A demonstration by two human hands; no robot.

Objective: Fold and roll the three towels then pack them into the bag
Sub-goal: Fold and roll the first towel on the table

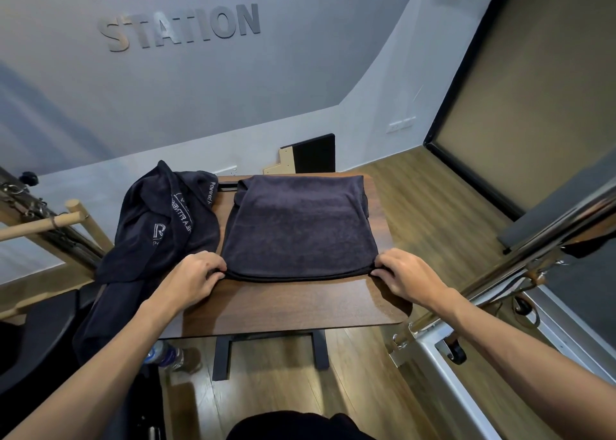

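**Both hands pinch the near corners of a folded towel**

Left hand (195,278) reaches in from the lower left, forearm stretched forward, fingers curled and pinching the near left corner of the dark towel (298,229). Right hand (405,278) mirrors it from the lower right, knuckles up, fingertips nipping the near right corner.

Fingertips of both hands are tucked under the cloth edge and cannot be seen. The towel's far edge reaches the table's (290,306) far edge. Dark fabric with white lettering (160,226) lies bunched at the table's left edge and hangs over it; whether it is the bag or more towels is unclear.
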